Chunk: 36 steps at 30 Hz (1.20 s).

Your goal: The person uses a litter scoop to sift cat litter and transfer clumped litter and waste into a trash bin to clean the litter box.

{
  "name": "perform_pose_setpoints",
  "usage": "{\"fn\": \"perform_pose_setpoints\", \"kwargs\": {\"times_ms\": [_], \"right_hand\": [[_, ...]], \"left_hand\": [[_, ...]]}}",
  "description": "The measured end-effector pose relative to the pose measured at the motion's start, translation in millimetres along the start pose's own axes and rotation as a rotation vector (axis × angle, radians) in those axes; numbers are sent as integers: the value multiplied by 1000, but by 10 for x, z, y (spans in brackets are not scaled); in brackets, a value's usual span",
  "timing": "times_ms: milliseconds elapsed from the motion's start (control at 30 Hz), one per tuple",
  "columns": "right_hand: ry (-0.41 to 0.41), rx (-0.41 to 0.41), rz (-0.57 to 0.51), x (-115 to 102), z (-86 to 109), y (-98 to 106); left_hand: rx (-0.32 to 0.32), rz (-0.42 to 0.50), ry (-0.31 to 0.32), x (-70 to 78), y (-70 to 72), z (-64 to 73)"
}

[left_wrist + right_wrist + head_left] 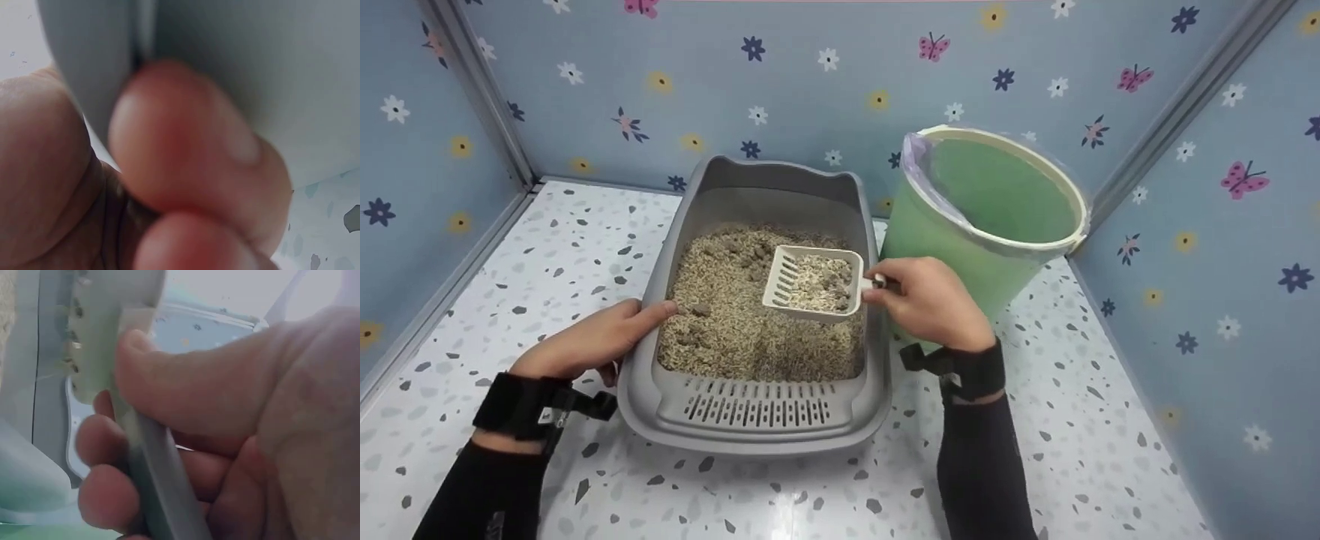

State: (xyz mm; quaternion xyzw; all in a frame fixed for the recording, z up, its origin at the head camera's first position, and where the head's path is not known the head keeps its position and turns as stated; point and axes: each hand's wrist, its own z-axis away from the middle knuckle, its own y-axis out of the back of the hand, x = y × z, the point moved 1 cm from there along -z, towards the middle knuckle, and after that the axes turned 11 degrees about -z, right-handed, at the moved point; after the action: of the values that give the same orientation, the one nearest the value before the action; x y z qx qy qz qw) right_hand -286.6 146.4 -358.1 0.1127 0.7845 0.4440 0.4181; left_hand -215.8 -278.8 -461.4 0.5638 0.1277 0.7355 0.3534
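A grey litter box holds tan granular litter with darker clumps in it. My left hand grips the box's left rim, thumb over the top; in the left wrist view its fingertips curl under the edge. By its handle, my right hand holds a white slotted litter scoop above the right part of the litter. Light granules and several greyish clumps lie in the scoop. The right wrist view shows the thumb along the handle and the fingers wrapped round it.
Right behind the litter box stands a green bin with a cream rim and a pale purple liner. Blue flowered panels close off the back and both sides. The floor is white with grey speckles.
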Motion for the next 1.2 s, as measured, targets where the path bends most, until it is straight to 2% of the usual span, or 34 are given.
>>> {"fn": "perform_pose_setpoints", "kwargs": {"times_ms": [167,300,467,633,833,1000,1200], "right_hand": [[44,-46,15,-9,-55,-58],[0,-19,-3,67,24,39],[13,-50,6,70,-54,-52],[-2,-8,1,105,-3,-20],[25,-88,-6,39,-84,-116],[-14,-52,-26,84,17,-6],[10,-76,-38,119,-96,-113]], "left_hand": [[-1,3,0,15,6,3],[-11,4,-7,14,7,-2],[-5,4,-8,2,10,-13],[-12,5,-6,-8,-7,-16],[-6,4,0,-31,-11,21],[-4,-3,-12,-36,-10,5],[-10,13,-21,-32,2,-6]]}}
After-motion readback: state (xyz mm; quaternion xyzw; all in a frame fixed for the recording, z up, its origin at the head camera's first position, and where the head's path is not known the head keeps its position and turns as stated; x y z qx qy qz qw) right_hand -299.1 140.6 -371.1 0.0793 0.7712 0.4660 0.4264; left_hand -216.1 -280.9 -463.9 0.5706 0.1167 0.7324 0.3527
